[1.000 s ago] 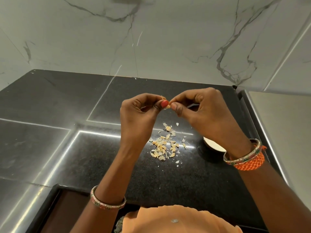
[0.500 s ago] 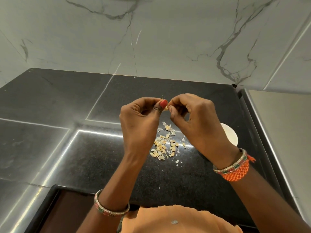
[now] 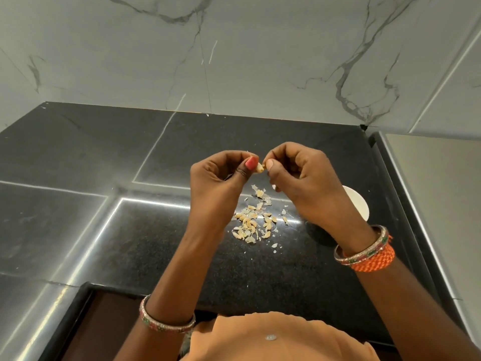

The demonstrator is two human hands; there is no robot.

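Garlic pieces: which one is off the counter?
The garlic clove pinched between the left hand and right hand; the other pieces lie on the black counter.

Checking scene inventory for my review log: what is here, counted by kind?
hands: 2, left hand and right hand
garlic clove, pinched by both: 1
pile of garlic scraps: 1
white bowl: 1
bangles: 2
orange thread wristband: 1
Total: 8

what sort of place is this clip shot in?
Probably a home kitchen: a polished black granite countertop, marble-look wall tiles behind it, and a pile of garlic cloves and skins on the counter, with the left hand and right hand both pinching a garlic clove above it.
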